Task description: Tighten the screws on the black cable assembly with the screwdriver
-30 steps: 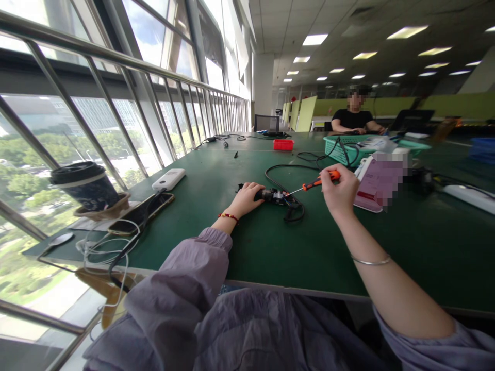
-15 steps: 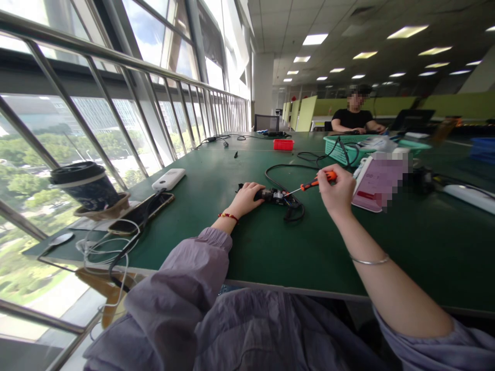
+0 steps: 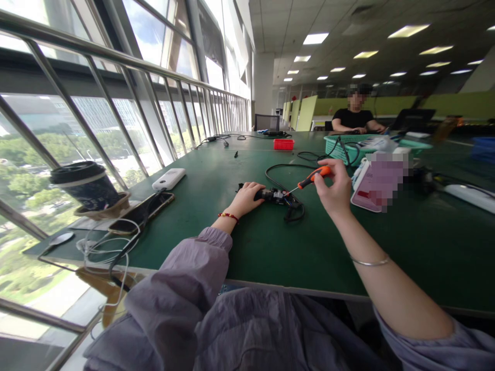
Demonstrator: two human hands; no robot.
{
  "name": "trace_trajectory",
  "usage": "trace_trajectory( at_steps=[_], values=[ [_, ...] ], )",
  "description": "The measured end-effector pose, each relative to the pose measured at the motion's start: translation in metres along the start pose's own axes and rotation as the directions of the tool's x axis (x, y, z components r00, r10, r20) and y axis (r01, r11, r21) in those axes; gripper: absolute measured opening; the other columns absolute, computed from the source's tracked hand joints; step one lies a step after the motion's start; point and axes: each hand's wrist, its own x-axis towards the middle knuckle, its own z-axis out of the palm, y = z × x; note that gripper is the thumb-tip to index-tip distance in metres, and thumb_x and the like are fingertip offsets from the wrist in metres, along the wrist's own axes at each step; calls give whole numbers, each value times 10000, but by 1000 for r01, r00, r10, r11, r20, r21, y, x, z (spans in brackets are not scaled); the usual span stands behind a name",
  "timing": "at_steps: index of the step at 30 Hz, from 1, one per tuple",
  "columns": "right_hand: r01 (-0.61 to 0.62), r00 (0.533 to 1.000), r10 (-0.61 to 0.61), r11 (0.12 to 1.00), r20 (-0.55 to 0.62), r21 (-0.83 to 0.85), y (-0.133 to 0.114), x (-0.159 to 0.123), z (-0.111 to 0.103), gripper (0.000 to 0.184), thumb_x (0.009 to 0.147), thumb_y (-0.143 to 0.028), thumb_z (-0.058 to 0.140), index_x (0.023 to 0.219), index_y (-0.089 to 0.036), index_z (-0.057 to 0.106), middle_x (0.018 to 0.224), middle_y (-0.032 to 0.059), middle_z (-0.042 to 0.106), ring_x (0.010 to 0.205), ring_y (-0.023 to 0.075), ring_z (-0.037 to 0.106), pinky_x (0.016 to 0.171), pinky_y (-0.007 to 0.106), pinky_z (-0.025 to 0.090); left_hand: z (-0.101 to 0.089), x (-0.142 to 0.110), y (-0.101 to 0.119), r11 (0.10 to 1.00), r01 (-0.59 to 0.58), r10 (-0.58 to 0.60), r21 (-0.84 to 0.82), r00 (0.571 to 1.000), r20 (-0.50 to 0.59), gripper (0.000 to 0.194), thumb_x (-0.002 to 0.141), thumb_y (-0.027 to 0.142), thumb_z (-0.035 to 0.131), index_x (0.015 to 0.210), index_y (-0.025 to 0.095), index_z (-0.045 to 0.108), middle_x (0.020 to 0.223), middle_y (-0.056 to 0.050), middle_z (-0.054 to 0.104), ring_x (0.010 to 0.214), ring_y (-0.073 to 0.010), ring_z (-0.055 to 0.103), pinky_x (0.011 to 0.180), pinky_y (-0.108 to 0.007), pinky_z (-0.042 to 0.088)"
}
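Note:
My left hand (image 3: pixel 249 199) is closed around the left part of a small black device (image 3: pixel 275 196) with a cable, pressing it to the green table (image 3: pixel 270 242). Its exact kind is too small to make out. In my right hand (image 3: pixel 335 188) is an orange and black screwdriver (image 3: pixel 311 178), gripped by the handle between thumb and fingers. The screwdriver slants down to the left, its thin tip at the right end of the device. Whether the tip sits in a screw cannot be seen. A black cable (image 3: pixel 275 166) loops behind the device.
A phone (image 3: pixel 377 185) stands tilted right of my right hand, before a green basket (image 3: pixel 340 147). Behind is a red box (image 3: pixel 283 144). At left are a paper cup (image 3: pixel 87 188), a white power bank (image 3: pixel 169 179) and white cables (image 3: pixel 110 242). A person (image 3: pixel 355 113) sits across.
My right hand has turned and its fingers have shifted on the screwdriver, whose handle now tilts up more steeply. My left hand and the device have stayed put.

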Motion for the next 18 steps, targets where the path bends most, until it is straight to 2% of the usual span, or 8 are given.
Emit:
trace_trajectory(
  at_steps=[6, 10, 13, 15, 18],
  values=[
    [-20, 1000, 21, 999, 23, -36, -6, 0, -1, 129, 779, -339, 601, 820, -217, 596, 655, -12, 560, 627, 159, 548, 655, 318, 471, -2, 0, 3, 1000, 12, -12, -1, 1000, 9, 404, 806, 247, 615, 1203, 181, 578, 1196, -74, 590, 1117, -264, 483, 1012, -390, 421],
    [23, 1000, -23, 1000, 5, 3, -4, -1, -1, 259, 741, -262, 600, 994, -217, 578, 788, 11, 596, 739, 179, 584, 723, 343, 483, -2, 0, 2, 1000, 9, -9, -1, 1000, 8, 406, 810, 249, 615, 1207, 176, 576, 1197, -75, 591, 1118, -267, 479, 1012, -389, 420],
    [49, 999, -49, 999, 5, 25, -4, -1, -1, 303, 730, -229, 577, 1032, -221, 564, 888, 28, 610, 796, 182, 587, 761, 356, 483, -1, 0, 1, 1000, 2, -2, -3, 1000, 2, 405, 808, 250, 616, 1206, 183, 576, 1195, -71, 592, 1116, -266, 480, 1010, -390, 422],
    [38, 999, -38, 999, 7, 12, -5, -1, -1, 267, 739, -252, 584, 1004, -223, 575, 854, 20, 611, 761, 175, 580, 740, 347, 481, 0, 0, 0, 1000, 1, -1, -2, 1000, 0, 407, 807, 248, 616, 1207, 180, 576, 1196, -72, 592, 1115, -267, 480, 1010, -390, 422],
    [9, 1000, -9, 999, 19, -37, -9, 0, -2, 132, 760, -316, 601, 848, -218, 602, 746, 10, 608, 682, 167, 560, 689, 332, 470, 0, 0, 0, 1000, 4, -4, -3, 1000, 2, 406, 805, 249, 615, 1204, 185, 578, 1198, -69, 591, 1118, -268, 480, 1012, -390, 422]
  ],
)
